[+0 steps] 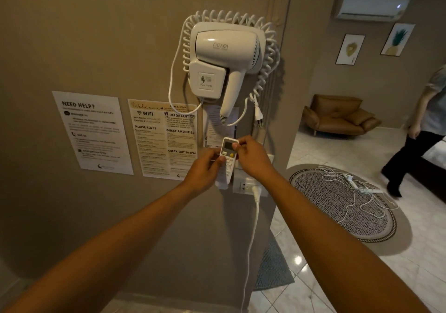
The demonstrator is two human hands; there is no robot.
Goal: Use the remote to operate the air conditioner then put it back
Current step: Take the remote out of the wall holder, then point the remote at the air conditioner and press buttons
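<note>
White remote [228, 158] with one yellow button — white hair dryer [226, 54] and coiled cord [265, 71] on a beige wall [96, 35]; tan armchair [337, 117]; grey speckled, dark-bordered rug [342, 204].

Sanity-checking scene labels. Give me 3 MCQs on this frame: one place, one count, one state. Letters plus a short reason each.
1. Where is the remote?
A. on the rug
B. held in both hands near the wall, below the hair dryer
C. on the armchair

2. How many framed pictures hang below the air conditioner?
A. two
B. four
C. none

3. How is the wall outlet?
A. covered
B. empty
C. has a white plug in it

Key: B, left hand and right hand both grip it; A, two frames show; C, a white cord hangs from it.
</note>
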